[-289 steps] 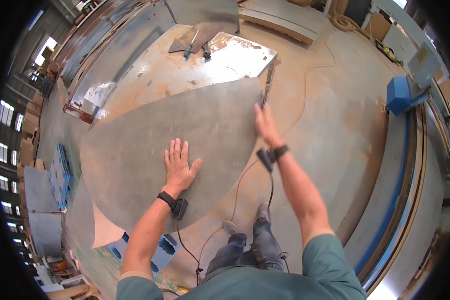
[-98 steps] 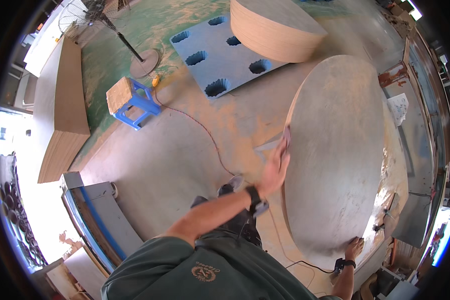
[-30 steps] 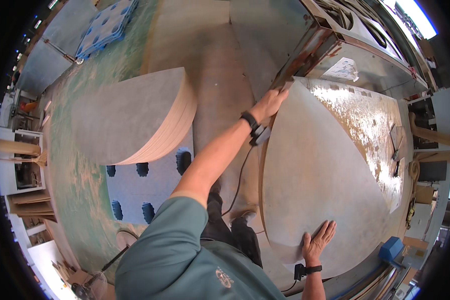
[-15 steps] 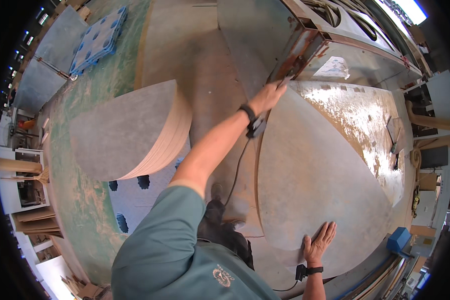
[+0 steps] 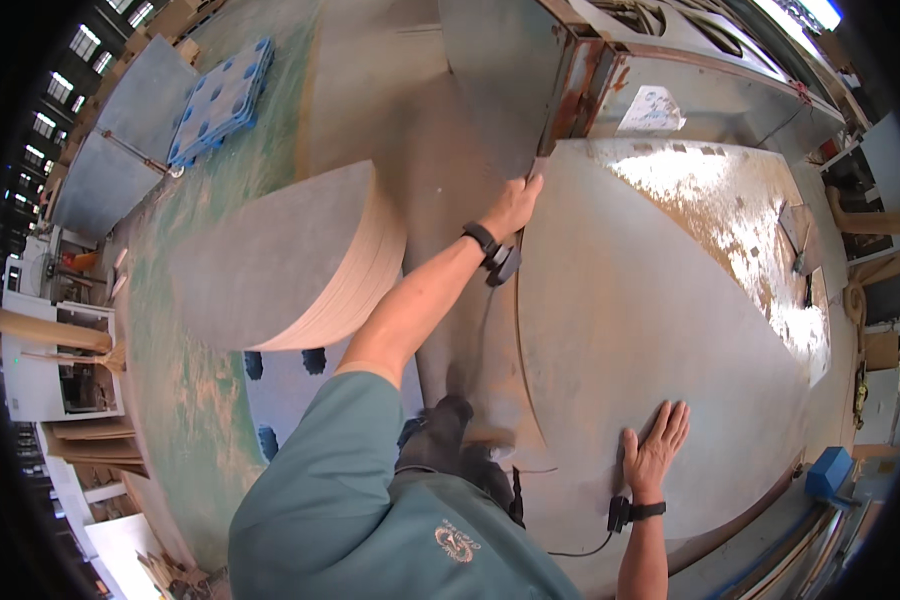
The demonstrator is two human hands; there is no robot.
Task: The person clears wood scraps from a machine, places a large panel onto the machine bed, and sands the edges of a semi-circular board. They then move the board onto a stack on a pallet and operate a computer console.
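Up top, white paper [image 5: 653, 110] on a rusty-edged metal box [image 5: 735, 112]; over left, a blue pallet [image 5: 222, 103] on green floor [image 5: 175, 450]; lower right, a blue block [image 5: 828, 472]!

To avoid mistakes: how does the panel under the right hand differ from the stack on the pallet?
The panel shows a thin edge; the stack, a thick, layered one. The panel lies on a table; the stack sits on the pallet. Both have gray tops and curved edges.
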